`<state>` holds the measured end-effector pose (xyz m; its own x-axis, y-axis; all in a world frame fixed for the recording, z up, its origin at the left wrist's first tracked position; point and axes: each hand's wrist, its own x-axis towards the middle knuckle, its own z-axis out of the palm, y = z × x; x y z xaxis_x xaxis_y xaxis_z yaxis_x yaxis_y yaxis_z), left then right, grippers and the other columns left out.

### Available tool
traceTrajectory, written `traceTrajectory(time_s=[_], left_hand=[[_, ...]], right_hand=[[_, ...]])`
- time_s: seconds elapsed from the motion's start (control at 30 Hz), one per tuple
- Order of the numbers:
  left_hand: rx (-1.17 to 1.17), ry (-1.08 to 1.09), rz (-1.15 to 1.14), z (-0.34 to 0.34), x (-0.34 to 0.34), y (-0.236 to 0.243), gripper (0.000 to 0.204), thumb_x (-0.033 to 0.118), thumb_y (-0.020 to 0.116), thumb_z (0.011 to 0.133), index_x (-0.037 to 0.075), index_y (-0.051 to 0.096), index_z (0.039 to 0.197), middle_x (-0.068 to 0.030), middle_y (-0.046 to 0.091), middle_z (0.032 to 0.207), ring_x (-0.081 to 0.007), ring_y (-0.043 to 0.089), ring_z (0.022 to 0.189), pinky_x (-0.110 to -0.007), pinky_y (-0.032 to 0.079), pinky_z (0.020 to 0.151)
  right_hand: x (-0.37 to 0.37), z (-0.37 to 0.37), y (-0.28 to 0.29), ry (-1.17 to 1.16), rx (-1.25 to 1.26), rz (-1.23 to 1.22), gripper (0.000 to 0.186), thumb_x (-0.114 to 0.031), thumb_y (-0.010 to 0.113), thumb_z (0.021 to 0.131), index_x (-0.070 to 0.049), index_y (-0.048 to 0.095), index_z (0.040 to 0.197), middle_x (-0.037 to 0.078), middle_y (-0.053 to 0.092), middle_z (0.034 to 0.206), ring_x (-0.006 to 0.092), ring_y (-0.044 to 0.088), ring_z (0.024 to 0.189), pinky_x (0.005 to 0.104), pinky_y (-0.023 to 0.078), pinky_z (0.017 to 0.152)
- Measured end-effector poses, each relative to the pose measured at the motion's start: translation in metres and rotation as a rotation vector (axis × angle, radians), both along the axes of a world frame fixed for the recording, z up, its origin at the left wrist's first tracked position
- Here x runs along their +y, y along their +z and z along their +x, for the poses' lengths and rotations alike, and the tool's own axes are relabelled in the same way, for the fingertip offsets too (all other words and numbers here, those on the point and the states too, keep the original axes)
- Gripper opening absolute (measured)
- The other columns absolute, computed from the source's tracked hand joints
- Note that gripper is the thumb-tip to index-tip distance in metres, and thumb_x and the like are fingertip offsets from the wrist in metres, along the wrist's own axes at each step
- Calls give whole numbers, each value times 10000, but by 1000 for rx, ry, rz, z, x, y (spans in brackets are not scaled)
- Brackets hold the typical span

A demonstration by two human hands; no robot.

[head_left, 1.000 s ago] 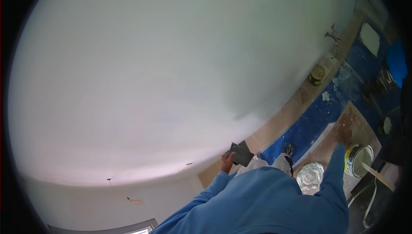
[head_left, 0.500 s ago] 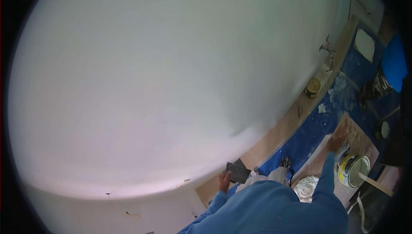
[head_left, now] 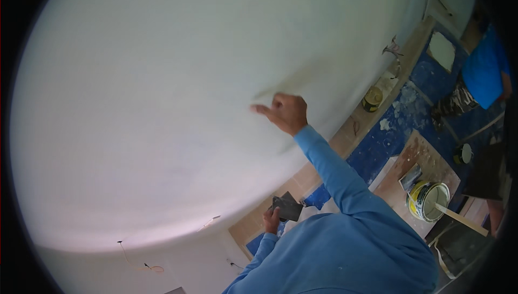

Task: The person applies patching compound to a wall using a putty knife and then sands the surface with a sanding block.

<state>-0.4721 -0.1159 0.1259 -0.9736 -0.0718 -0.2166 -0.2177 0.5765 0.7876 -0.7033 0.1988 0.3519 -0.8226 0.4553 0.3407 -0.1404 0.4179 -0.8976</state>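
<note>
My right hand [head_left: 290, 114] is raised in front of the big pale wall [head_left: 162, 89], its arm stretched forward. One finger reaches out toward the surface while the others curl; nothing shows in this hand, and contact with the wall cannot be told. Lower down, my left hand [head_left: 271, 220] grips a dark grey rectangular flat tool [head_left: 289, 206], near the foot of the wall. To the right, a broad-bladed tool [head_left: 411, 177] rests on a stained board [head_left: 389, 186], beside a yellow-and-black bucket [head_left: 414, 199] of pale material with a wooden stick [head_left: 461, 219] in it.
Blue, splattered floor covering [head_left: 372, 159] runs along the wall. A small tin [head_left: 372, 99] stands near the wall base, where wires [head_left: 394, 51] stick out. Another person [head_left: 483, 73] in a blue top is at the far right, near a smaller pot [head_left: 463, 154].
My right hand has risen from beside the bucket to the wall. My left hand keeps its hold on the dark tool. More of the other person has come into view.
</note>
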Motion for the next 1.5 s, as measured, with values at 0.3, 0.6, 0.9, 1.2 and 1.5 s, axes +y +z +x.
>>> traceTrajectory(time_s=[0.3, 0.6, 0.9, 1.2, 1.5], left_hand=[[264, -318, -352, 16, -31, -45, 326, 300, 609, 839, -22, 663, 831, -206, 662, 744, -296, 642, 655, -436, 460, 605], [3, -186, -73, -27, 23, 13, 362, 301, 620, 844, -57, 675, 851, -221, 665, 730, -251, 658, 677, -401, 485, 639], [-59, -249, 54, -49, 39, 6, 348, 289, 606, 854, -51, 679, 845, -189, 673, 701, -215, 648, 648, -403, 486, 622], [-165, -539, 109, -102, 100, 20, 323, 266, 591, 884, -44, 680, 891, -130, 660, 711, -181, 617, 681, -360, 480, 633], [-107, -710, 80, -165, 135, 9, 292, 278, 599, 875, 7, 698, 918, -185, 682, 749, -260, 688, 694, -391, 508, 640]], right_hand=[[6, 15, 3, -75, -117, 150, 520, -565, 746, 750, -80, 592, 855, 92, 628, 870, 239, 583, 787, 418, 432, 683], [92, -89, 171, -431, 537, 632, 835, -576, 482, 920, -54, 226, 1520, 175, 202, 1587, 363, 188, 1460, 730, 140, 1062], [163, -96, 198, -393, 359, 349, 1053, -726, 467, 863, -51, 31, 1542, 229, 7, 1601, 397, -5, 1481, 704, 49, 1091], [136, -58, 150, -275, 224, 416, 1256, -817, 607, 687, -108, 37, 1552, 257, -7, 1591, 438, -11, 1471, 751, 42, 1054], [177, -80, 165, -337, 187, 173, 1122, -801, 511, 783, -131, 48, 1555, 294, -41, 1575, 456, -11, 1466, 752, 51, 1048]])
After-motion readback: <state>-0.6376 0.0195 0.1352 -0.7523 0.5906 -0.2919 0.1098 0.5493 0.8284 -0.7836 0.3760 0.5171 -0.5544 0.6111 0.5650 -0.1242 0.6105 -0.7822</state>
